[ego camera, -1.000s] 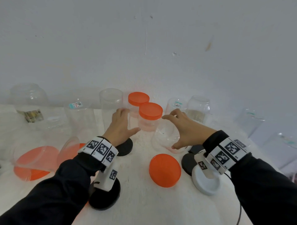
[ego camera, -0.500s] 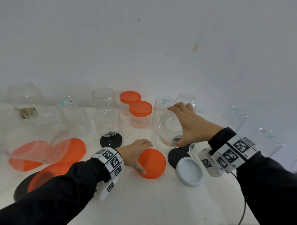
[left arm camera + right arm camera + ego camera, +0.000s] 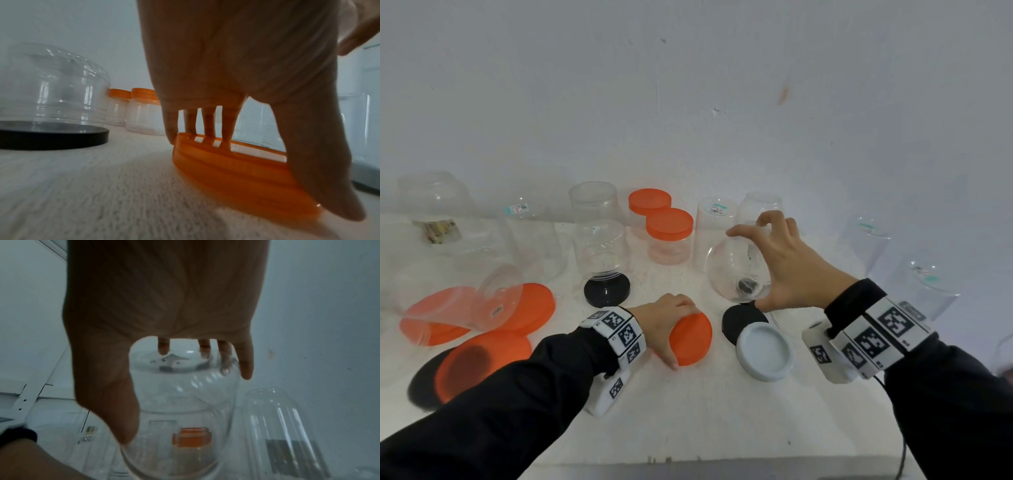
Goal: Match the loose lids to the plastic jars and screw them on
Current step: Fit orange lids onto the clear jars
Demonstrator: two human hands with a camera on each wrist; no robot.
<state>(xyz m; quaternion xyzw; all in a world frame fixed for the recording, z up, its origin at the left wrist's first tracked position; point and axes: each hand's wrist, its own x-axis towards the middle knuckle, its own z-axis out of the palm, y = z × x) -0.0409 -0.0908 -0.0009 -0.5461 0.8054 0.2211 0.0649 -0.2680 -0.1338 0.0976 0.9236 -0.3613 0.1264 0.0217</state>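
My left hand (image 3: pixel 666 320) grips the orange lid (image 3: pixel 691 339) by its rim, tilting it up off the table (image 3: pixel 688 411). My right hand (image 3: pixel 787 263) grasps the clear jar (image 3: pixel 729 270), tipped, beside the black lid (image 3: pixel 736 318).

Your left hand (image 3: pixel 667 320) covers the near-left part of the orange lid (image 3: pixel 692 339). Behind your right hand (image 3: pixel 787 270), the far side of the clear jar (image 3: pixel 729 270) is hidden. You cannot tell if that jar touches the table.
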